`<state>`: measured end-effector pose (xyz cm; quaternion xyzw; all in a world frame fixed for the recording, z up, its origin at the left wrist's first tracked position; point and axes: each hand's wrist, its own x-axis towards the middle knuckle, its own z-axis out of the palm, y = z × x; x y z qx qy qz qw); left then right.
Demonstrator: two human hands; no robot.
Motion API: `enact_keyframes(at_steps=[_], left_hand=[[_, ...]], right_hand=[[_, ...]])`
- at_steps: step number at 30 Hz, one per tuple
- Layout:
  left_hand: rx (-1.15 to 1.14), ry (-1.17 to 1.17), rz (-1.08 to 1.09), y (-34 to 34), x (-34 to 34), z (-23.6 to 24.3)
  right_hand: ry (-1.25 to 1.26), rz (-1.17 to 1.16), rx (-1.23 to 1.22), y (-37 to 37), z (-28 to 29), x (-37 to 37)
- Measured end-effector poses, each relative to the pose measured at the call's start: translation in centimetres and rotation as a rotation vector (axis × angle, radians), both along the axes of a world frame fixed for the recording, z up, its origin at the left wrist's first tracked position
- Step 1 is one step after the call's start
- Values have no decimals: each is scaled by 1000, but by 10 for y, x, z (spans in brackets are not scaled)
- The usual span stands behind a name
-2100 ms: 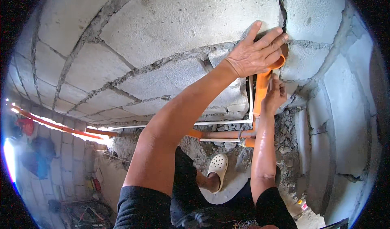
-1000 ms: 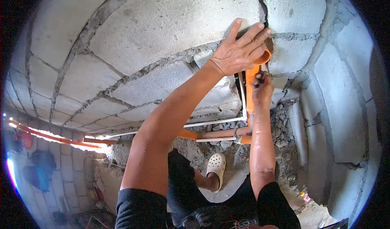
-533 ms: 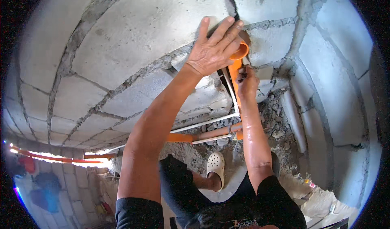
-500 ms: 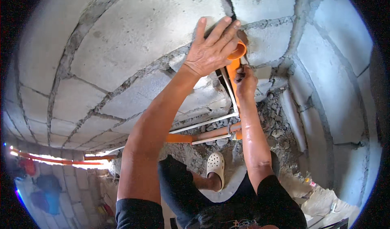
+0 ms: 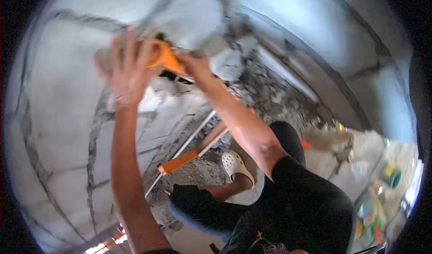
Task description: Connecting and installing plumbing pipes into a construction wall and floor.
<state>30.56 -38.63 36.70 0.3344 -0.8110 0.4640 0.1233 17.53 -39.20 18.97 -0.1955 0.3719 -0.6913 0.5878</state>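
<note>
My left hand (image 5: pixel 127 67) is raised with fingers apart against the grey block wall (image 5: pixel 54 60), at the left side of the open mouth of an orange pipe (image 5: pixel 166 56). The pipe stands in a broken slot in the blocks. My right hand (image 5: pixel 193 65) is at the pipe's right side with fingers bent closed; motion blur and the angle hide what is in them. A dark gap shows below the pipe mouth.
Lower down run white pipes (image 5: pixel 180 148) and an orange pipe (image 5: pixel 179 163) over rubble (image 5: pixel 279 92). My foot in a cream clog (image 5: pixel 234 164) is beside them. A loose white length (image 5: pixel 288 71) lies along the right wall. Assorted small items (image 5: pixel 373 213) lie at lower right.
The view has swung sharply: the pipe mouth and both hands now appear further left, the clutter at right more visible. My hands remain beside the pipe mouth, the left still spread.
</note>
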Motion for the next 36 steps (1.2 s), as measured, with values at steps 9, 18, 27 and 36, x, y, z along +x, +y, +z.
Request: enact_keyframes(at_steps=[9, 18, 27, 36], left_hand=[[63, 0, -23, -1, 6, -2], [93, 39, -48, -3, 3, -4], [108, 63, -85, 4, -1, 4], [-42, -57, -161, 15, -9, 13]], right_hand=[[-296, -115, -107, 2, 12, 6], [-123, 56, -226, 33, -34, -30], [795, 408, 391, 151, -156, -242], [2018, 553, 535, 227, -234, -297]])
